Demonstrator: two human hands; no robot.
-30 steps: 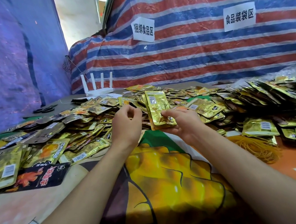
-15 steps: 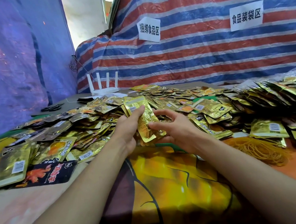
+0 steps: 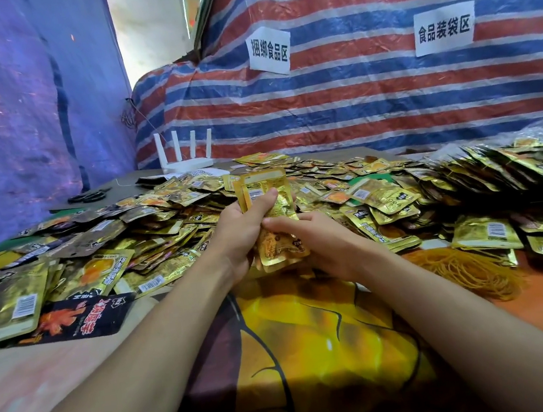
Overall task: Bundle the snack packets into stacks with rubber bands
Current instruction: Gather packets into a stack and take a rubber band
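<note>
Risen upright since half a second ago, the thin stack of gold foil snack packets (image 3: 265, 185) stands over the loose heap (image 3: 149, 232), gripped by the left hand (image 3: 242, 233); the right hand (image 3: 327, 243) pinches another gold packet (image 3: 280, 247) below. Best square edges before fetching tangled yellow rubber bands (image 3: 468, 269).

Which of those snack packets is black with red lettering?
The black packet at the pile's near left edge, beside the large gold packet; the rest look gold or brownish.

light: daylight from rear gap; glare: foil packets (image 3: 379, 193); edges: fisheye-bent
</note>
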